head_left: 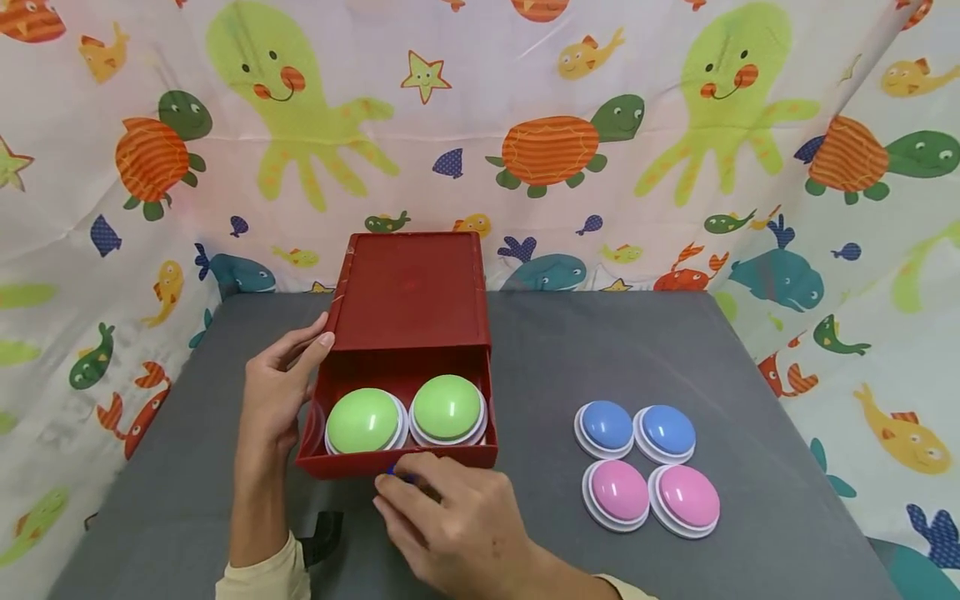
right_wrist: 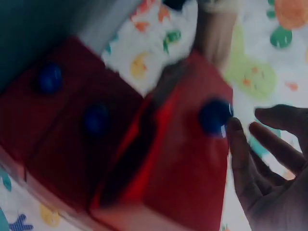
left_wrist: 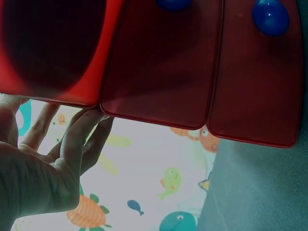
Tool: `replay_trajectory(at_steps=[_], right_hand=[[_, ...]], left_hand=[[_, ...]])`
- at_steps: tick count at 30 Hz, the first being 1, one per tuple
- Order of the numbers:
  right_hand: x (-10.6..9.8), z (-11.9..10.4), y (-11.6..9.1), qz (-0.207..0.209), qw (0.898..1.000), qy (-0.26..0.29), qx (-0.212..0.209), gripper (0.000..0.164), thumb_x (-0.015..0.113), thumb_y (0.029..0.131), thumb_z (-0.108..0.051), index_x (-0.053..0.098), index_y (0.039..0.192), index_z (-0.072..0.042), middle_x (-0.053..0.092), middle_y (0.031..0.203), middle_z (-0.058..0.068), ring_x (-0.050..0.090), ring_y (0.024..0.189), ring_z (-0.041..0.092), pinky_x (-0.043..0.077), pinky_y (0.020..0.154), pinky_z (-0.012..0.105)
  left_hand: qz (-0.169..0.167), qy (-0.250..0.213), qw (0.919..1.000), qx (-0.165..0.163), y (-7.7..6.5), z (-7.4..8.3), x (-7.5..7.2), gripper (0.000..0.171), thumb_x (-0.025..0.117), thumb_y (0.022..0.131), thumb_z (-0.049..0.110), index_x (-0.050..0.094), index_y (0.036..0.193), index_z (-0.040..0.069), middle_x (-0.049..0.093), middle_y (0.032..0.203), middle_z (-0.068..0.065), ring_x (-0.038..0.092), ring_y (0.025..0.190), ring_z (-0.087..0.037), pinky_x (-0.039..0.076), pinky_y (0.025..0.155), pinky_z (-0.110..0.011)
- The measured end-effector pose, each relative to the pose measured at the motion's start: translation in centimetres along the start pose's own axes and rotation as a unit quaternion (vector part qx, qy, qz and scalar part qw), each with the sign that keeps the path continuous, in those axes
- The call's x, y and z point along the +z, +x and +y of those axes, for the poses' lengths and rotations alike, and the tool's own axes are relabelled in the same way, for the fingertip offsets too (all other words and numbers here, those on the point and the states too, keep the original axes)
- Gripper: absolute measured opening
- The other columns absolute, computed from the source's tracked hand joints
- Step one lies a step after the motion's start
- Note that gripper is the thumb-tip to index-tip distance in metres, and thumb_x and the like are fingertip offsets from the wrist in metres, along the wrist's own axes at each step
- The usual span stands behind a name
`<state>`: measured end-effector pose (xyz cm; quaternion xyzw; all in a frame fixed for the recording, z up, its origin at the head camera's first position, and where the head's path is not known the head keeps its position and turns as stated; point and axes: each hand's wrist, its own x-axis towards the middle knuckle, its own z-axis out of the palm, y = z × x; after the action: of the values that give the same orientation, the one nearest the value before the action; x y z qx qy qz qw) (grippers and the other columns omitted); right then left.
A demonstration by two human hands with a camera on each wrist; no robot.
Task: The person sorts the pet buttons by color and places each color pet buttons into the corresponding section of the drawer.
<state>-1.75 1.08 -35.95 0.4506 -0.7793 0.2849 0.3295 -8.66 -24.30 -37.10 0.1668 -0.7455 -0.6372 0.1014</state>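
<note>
A red drawer cabinet stands in front of me, its top drawer pulled out. Two green domed buttons with white bases lie side by side in that drawer. My left hand rests its fingers along the cabinet's left side. At the drawer's front is my right hand, loosely bent, one fingertip against the blue knob. The other fingers stand apart from the knob in the right wrist view. Lower drawers with blue knobs are closed.
To the right on the grey table lie two blue domed buttons and, nearer me, two pink ones. A patterned cloth with sea animals hangs behind and at both sides.
</note>
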Motion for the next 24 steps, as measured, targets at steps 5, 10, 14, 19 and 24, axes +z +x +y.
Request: replay_trajectory(at_steps=[5, 10, 14, 19, 24], right_hand=[[1.4, 0.0, -0.6, -0.014, 0.997, -0.077, 0.005, 0.023, 0.088, 0.082, -0.026, 0.083, 0.103, -0.021, 0.079, 0.106, -0.002, 0.073, 0.078, 0.007, 0.063, 0.080, 0.020], [2.4, 1.2, 0.3, 0.011, 0.993, -0.115, 0.013, 0.023, 0.091, 0.078, -0.023, 0.083, 0.099, -0.019, 0.078, 0.103, -0.002, 0.071, 0.078, 0.011, 0.063, 0.076, 0.022], [4.1, 2.8, 1.5, 0.016, 0.992, -0.125, 0.031, 0.018, 0.089, 0.083, -0.021, 0.083, 0.100, -0.017, 0.078, 0.105, 0.000, 0.072, 0.080, 0.014, 0.065, 0.080, 0.026], [6.1, 4.8, 2.6, 0.022, 0.988, -0.143, 0.061, 0.012, 0.081, 0.092, -0.016, 0.083, 0.104, -0.015, 0.077, 0.108, 0.000, 0.072, 0.083, 0.017, 0.065, 0.079, 0.027], [6.8, 5.6, 3.1, 0.031, 0.988, -0.136, 0.070, 0.015, 0.081, 0.092, -0.017, 0.083, 0.106, -0.015, 0.077, 0.108, 0.000, 0.073, 0.084, 0.017, 0.065, 0.079, 0.028]], left_hand=[[-0.014, -0.001, 0.9999, 0.007, 0.1, 0.2, 0.0, 0.052, 0.071, 0.098, 0.043, 0.062, 0.147, 0.026, 0.060, 0.152, -0.007, 0.064, 0.115, -0.008, 0.063, 0.082, -0.025], [-0.012, -0.003, 0.9999, 0.010, 0.4, 0.4, 0.2, 0.051, 0.071, 0.098, 0.042, 0.063, 0.145, 0.024, 0.059, 0.153, -0.007, 0.063, 0.118, -0.009, 0.063, 0.083, -0.027], [-0.004, -0.008, 1.0000, 0.003, 0.4, 0.5, 0.1, 0.051, 0.072, 0.097, 0.043, 0.064, 0.145, 0.025, 0.059, 0.153, -0.005, 0.059, 0.121, -0.011, 0.063, 0.080, -0.023], [-0.013, -0.025, 0.9996, 0.001, 0.5, 0.4, 0.1, 0.052, 0.073, 0.097, 0.041, 0.064, 0.145, 0.020, 0.060, 0.153, 0.000, 0.061, 0.120, -0.009, 0.062, 0.083, -0.033], [-0.008, -0.039, 0.9992, -0.001, 0.4, 0.3, 0.0, 0.052, 0.074, 0.097, 0.039, 0.065, 0.144, 0.020, 0.064, 0.147, 0.002, 0.065, 0.116, -0.007, 0.063, 0.081, -0.034]])
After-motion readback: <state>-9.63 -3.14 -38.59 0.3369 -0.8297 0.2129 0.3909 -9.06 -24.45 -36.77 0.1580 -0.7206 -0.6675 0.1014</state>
